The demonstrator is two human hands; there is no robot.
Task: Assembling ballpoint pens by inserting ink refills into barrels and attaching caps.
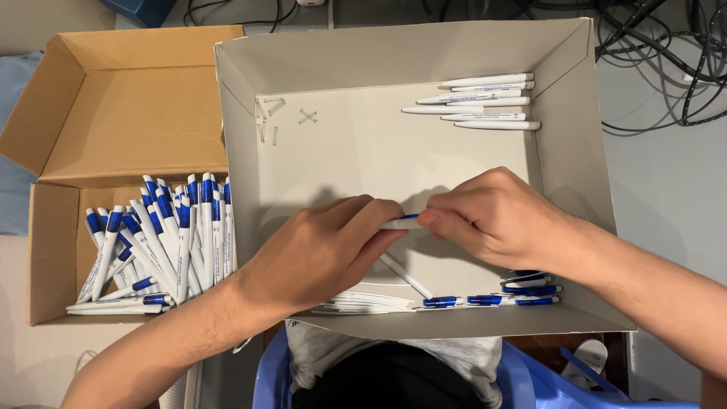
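Hands meet over the middle of a shallow grey tray [242,151], both closed on one white pen [399,223] with a blue part showing between the fingertips. The left hand [322,254] curls round the pen's white barrel, fingers wrapped and thumb tucked under; the right hand [492,216] pinches the other end, fingers bent tight, so neither hand is open. The pen hangs just above the tray floor, near its centre and well apart from every wall. A row of white barrels [485,102] lies against the far right corner, small springs [284,113] sit near the far left wall, and blue parts [522,291] line the near edge on the right, with more white barrels [363,301] along the near edge under the left wrist. One loose barrel [405,276] lies slanted just below the hands. Between those clusters the tray floor is bare. Touching the tray's left wall stands a brown box [113,113], its near half full of assembled blue-and-white pens [159,242]. Cables [666,53] lie beyond the tray's far right corner.
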